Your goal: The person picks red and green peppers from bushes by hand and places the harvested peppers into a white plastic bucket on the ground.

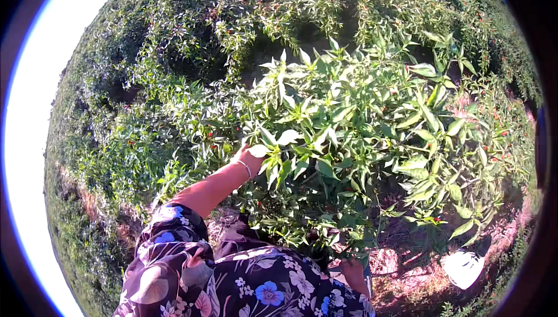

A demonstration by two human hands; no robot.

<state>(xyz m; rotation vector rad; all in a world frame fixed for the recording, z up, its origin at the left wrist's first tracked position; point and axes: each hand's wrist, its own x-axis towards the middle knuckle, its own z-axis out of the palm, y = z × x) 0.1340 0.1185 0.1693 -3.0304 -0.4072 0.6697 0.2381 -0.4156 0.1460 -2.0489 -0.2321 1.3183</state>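
Observation:
A chili pepper plant (344, 112) with broad pale-green leaves and a few small red fruits spreads in front of me. My left hand (249, 160), with a thin bracelet at the wrist, reaches into the left side of this plant. Leaves cover its fingers, so what they touch or hold is hidden. Low by my body, my right hand (352, 267) shows only in part beneath the lower foliage. Its fingers are also hidden among leaves.
More pepper plants (174, 33) with scattered red fruits fill the field ahead and to the left. A bright white object (464, 269), too overexposed to identify, rests on the dry, straw-strewn ground (405, 273) at lower right. My flowered sleeve (170, 234) is at lower left.

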